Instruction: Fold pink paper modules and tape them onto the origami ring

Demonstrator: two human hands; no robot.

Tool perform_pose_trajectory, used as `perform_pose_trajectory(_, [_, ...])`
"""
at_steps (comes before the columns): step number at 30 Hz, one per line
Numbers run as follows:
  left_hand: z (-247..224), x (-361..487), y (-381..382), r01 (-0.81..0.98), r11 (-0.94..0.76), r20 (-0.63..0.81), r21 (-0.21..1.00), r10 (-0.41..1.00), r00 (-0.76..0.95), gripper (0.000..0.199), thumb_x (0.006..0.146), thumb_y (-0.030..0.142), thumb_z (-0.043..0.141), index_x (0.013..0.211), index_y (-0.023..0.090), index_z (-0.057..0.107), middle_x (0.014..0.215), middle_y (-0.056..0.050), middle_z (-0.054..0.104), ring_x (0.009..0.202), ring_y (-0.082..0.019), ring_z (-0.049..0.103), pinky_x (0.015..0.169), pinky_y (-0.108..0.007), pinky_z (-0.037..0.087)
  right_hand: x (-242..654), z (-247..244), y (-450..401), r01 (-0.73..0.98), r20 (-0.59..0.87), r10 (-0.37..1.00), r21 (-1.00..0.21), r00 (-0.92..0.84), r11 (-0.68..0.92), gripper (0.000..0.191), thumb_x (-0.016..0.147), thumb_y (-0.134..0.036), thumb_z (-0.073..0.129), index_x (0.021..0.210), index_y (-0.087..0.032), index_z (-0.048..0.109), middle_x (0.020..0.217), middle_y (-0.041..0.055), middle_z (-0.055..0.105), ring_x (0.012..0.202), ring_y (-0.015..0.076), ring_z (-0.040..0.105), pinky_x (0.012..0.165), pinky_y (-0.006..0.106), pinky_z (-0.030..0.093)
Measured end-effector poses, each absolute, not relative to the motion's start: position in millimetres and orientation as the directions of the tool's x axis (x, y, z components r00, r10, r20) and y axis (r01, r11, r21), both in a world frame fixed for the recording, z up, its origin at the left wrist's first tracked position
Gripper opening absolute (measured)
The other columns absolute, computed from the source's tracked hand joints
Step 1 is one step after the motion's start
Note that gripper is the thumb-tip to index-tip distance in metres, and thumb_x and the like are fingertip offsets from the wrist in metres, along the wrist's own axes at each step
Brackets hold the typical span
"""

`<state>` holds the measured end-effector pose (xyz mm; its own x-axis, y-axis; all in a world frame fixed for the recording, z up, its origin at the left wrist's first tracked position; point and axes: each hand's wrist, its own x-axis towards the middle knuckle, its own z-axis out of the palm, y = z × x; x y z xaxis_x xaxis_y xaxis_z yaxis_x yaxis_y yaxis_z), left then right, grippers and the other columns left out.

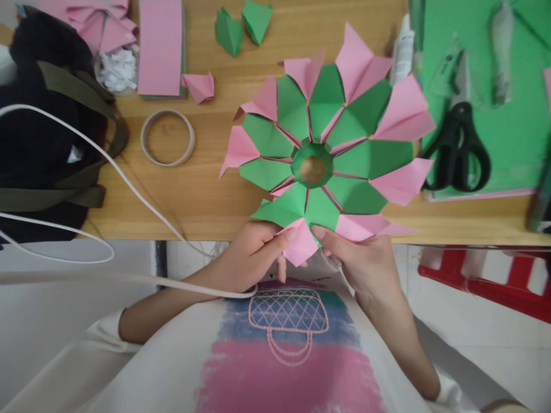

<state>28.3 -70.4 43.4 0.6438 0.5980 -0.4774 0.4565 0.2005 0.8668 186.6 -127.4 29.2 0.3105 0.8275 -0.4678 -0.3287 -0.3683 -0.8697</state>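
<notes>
I have the left hand [253, 255] pinching a pink petal [301, 248] of the paper flower [313, 148], and the right hand [368, 258] clamped on its green edge just beside. The flower spreads beyond both hands' fingers; scissors [462, 117] lie to their right, a tape roll [167, 163] to their left.

Paper flower [313, 149]: grn w/ pink tips. 2 folded pcs [229, 32]: grn. Scissors handles [461, 123]: blk. Shirt [293, 373]: wht w/ blue & pink blocks, pink diamond-grid bag print.
</notes>
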Motion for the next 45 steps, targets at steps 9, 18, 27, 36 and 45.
perform_pose_trajectory(9, [43,29,-71,0.400,0.285,-0.487,0.871,0.605,0.630,0.055,0.094,0.044,0.044,0.051,0.015,0.060,0.042,0.001,0.057,0.040,-0.007,0.050,0.043,-0.018,0.034,186,30,-132,-0.156,-0.458,0.825,-0.889,0.331,-0.431,0.021,0.069,-0.029,0.073,0.058,-0.020,0.058,0.047,-0.0074,0.050,0.043,0.0065,0.042,0.043,0.022,0.035])
perform_pose_trajectory(18, [42,32,-74,0.350,0.332,-0.482,0.876,0.626,0.613,0.049,0.094,0.037,0.048,0.053,0.014,0.061,0.045,0.001,0.062,0.042,-0.006,0.054,0.043,-0.016,0.037,189,23,-134,-0.128,-0.421,0.858,-0.907,0.293,-0.402,0.025,0.074,-0.030,0.071,0.057,-0.020,0.058,0.048,-0.0074,0.053,0.041,0.0045,0.042,0.039,0.019,0.033])
perform_pose_trajectory(27, [42,30,-73,0.344,0.336,-0.481,0.876,0.612,0.628,0.045,0.094,0.028,0.047,0.055,0.013,0.062,0.044,0.000,0.062,0.040,-0.006,0.052,0.042,-0.015,0.035,187,25,-133,-0.292,-0.457,0.850,-0.877,0.263,-0.381,0.027,0.074,-0.027,0.072,0.054,-0.019,0.057,0.047,-0.0076,0.055,0.038,0.0030,0.043,0.036,0.016,0.034])
perform_pose_trajectory(36, [44,34,-73,0.346,0.345,-0.488,0.872,0.583,0.650,0.039,0.094,0.023,0.041,0.062,0.013,0.060,0.044,0.003,0.057,0.038,-0.005,0.053,0.038,-0.013,0.033,186,31,-131,-0.236,-0.473,0.821,-0.879,0.319,-0.414,0.025,0.069,-0.028,0.074,0.054,-0.020,0.056,0.045,-0.0076,0.053,0.039,0.0056,0.044,0.036,0.020,0.034])
perform_pose_trajectory(45, [45,31,-69,0.407,0.341,-0.531,0.847,0.553,0.642,0.044,0.096,0.029,0.040,0.064,0.012,0.065,0.046,-0.001,0.062,0.040,-0.007,0.054,0.040,-0.014,0.035,188,31,-132,-0.104,-0.443,0.841,-0.895,0.311,-0.433,0.028,0.070,-0.028,0.073,0.052,-0.020,0.054,0.048,-0.0074,0.051,0.044,0.0063,0.042,0.043,0.022,0.036])
